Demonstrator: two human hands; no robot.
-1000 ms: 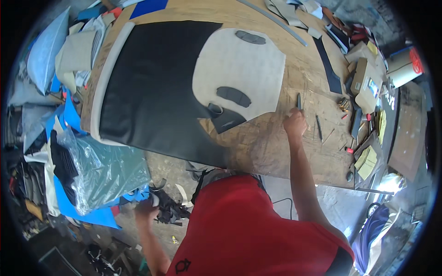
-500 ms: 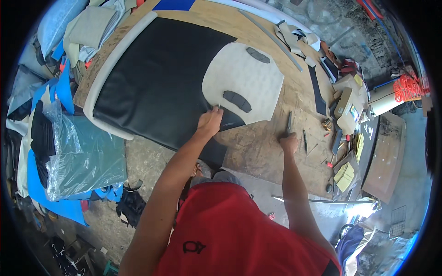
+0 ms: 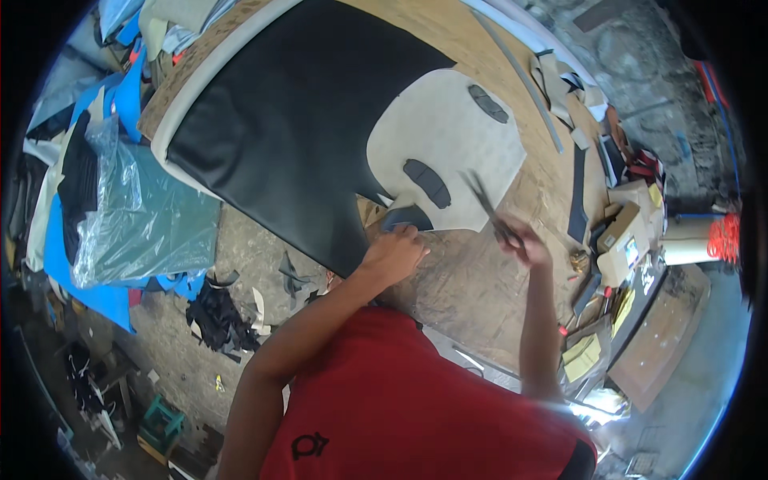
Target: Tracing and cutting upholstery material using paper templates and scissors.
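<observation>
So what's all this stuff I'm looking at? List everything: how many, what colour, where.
table: one, brown, centre
black sheet: one, black, table's left
pale roll: one, off-white, sheet's left edge
pale panel: one, off-white, right of the sheet
patches: two, dark grey, on the panel
long strip: one, grey, table's far right
cardboard box: one, brown, right
coiled hose: one, red, far right
wrapped bundle: one, green, left
scraps: several, mostly black, floor
stool: one, green, lower left
scissors: one pair, grey, before the panel's lower right edge
other clutter: too mixed to count
shirt: one, red, bottom
left grip: one, bare, below the panel
right grip: one, bare, holding the scissors
</observation>
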